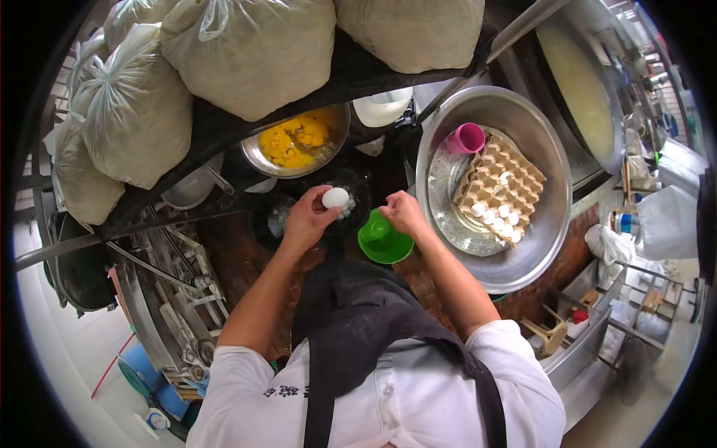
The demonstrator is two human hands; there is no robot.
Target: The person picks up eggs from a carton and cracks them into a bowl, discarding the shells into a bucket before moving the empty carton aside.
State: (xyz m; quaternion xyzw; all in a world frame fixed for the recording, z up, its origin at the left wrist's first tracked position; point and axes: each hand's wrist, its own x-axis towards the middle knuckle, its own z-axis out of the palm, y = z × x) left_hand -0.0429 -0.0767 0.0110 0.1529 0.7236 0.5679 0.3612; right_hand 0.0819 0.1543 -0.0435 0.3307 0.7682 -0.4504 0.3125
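My left hand [306, 218] pinches a white egg [335, 197] between thumb and fingers, above a dark container with pale pieces in it that look like eggshells. My right hand [404, 213] is closed, at the upper right of a green plastic basin [385, 250]. What its fingers hold, if anything, is hidden. Beyond my hands, a metal bowl [261, 166] contains yellow egg yolks [293, 143]. To the right, stacked cardboard egg trays [515, 175] with several white eggs [499, 218] sit in a large metal basin [551, 239]. A pink cup [467, 139] is beside the trays.
Full plastic bags [246, 60] rest on a dark shelf above the yolk bowl. A metal rail [523, 30] runs near the large basin. At left is metal machinery [187, 299]; at right, a metal rack [635, 306] and a small stool [547, 333].
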